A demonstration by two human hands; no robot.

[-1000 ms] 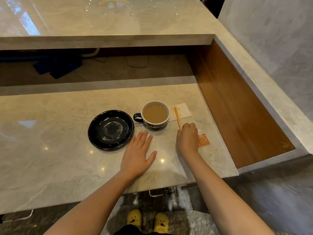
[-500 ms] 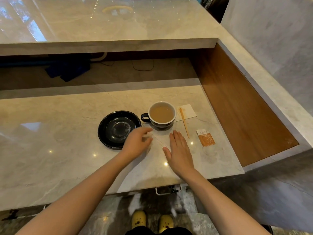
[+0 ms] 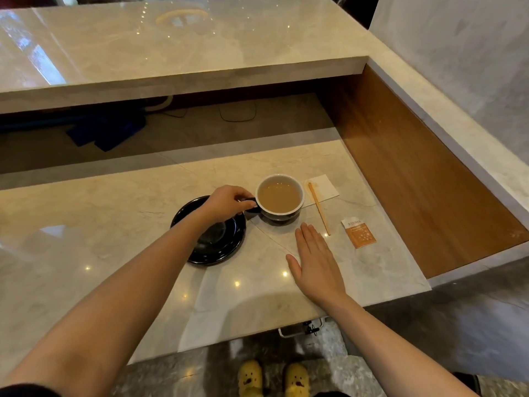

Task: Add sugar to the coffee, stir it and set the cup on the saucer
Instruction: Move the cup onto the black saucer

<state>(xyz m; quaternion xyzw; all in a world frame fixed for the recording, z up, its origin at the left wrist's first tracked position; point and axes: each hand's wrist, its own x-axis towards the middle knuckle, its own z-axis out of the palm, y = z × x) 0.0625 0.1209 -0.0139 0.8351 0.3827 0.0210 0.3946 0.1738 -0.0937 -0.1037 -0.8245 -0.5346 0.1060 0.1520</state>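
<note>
The left hand (image 3: 227, 202) is closed on the handle of the cup (image 3: 280, 199), fingers pinched around the dark loop; the right hand (image 3: 316, 260) lies flat and open on the surface (image 3: 114, 253), holding nothing. The step in hand appears to be the transfer of the cup to the saucer (image 3: 210, 242). The cup stands on the surface just to the right of the saucer, apart from its rim, and the coffee (image 3: 279, 196) sits close to the brim. To perform the transfer well, lift the cup only high enough to clear the saucer rim, keep it level throughout, move it slowly leftward, and lower it onto the centre well of the saucer before releasing the handle (a single-handle grip tends to let a full cup tip away from the handle, so the wrist should resist that). The left forearm lies across the saucer and will need to draw back as the cup travels. The stirrer (image 3: 319, 209) lies on the surface to the right of the cup, its far end on the napkin (image 3: 325, 188), and the sugar packet (image 3: 358, 233) lies flat further right; whether it has been opened cannot be determined. The right hand rests near the stirrer's near end and is well placed to steady the saucer if needed.
</note>
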